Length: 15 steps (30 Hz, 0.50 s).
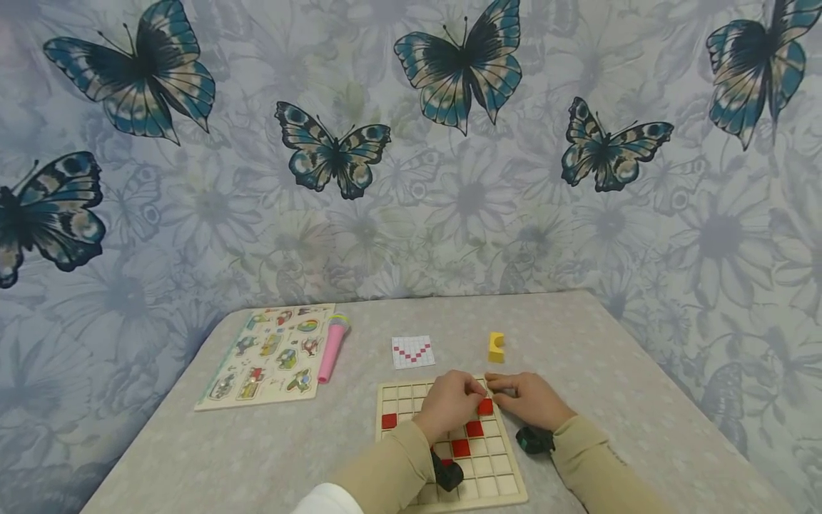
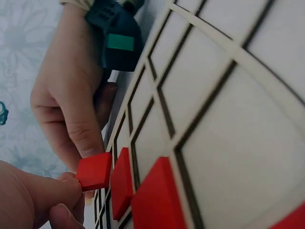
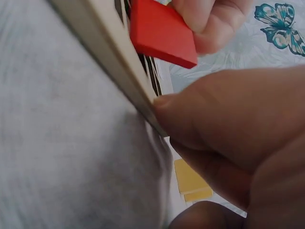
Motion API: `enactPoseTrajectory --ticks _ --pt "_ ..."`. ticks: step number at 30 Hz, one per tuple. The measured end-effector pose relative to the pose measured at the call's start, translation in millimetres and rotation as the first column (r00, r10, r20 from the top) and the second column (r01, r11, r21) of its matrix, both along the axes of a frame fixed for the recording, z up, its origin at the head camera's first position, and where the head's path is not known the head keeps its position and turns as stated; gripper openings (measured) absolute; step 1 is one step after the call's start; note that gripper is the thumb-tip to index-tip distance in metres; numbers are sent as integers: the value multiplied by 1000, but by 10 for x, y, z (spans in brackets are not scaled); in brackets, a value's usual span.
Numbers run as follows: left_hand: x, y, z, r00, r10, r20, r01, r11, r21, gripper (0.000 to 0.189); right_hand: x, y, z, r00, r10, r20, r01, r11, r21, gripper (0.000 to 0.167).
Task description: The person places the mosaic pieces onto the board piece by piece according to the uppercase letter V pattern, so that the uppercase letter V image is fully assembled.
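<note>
My left hand point(image 1: 452, 402) pinches a red square tile point(image 2: 94, 171) between thumb and fingers, near the upper right corner of a wooden grid board point(image 1: 501, 485). Along a slanting line below it, other red tiles, one of them this red tile point(image 1: 474, 429), lie in the squares. A separate red tile point(image 1: 389, 421) sits at the board's left side. My right hand point(image 1: 529, 400) rests at that same upper right corner, its fingers extended. In the right wrist view a fingertip point(image 3: 164, 101) touches the board's edge.
Beyond the board lies a white pattern card point(image 1: 413, 352) with a pink V of squares. Right of it stands a yellow notched block point(image 1: 496, 348). At the left are a pink toy microphone point(image 1: 332, 350) and a picture puzzle board point(image 1: 266, 357). A butterfly-patterned wall point(image 1: 437, 214) borders the table.
</note>
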<state>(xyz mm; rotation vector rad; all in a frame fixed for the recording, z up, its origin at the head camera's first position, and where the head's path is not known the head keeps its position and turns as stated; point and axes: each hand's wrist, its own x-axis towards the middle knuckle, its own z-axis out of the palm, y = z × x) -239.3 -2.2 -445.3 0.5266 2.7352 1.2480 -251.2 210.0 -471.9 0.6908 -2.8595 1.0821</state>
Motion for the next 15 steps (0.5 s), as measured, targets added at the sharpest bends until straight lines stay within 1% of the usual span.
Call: enactPoseTrajectory --ticks 3,8,10,15 --pt "19 22 -9 1000 9 -4 -9 1000 -7 7 4 -9 3 1000 10 -6 -10 1000 -3 31" --pt "31 29 -10 1000 -18 -19 17 999 -35 8 -19 3 -14 1000 -14 -10 14 1000 2 30" --pt "36 31 -11 999 -26 -26 25 998 -57 8 -27 4 -22 1000 -12 -4 12 1000 -1 30" --pt "44 51 -12 999 -20 -33 17 994 -110 7 -14 -9 -14 1000 -7 17 7 1000 -5 31"
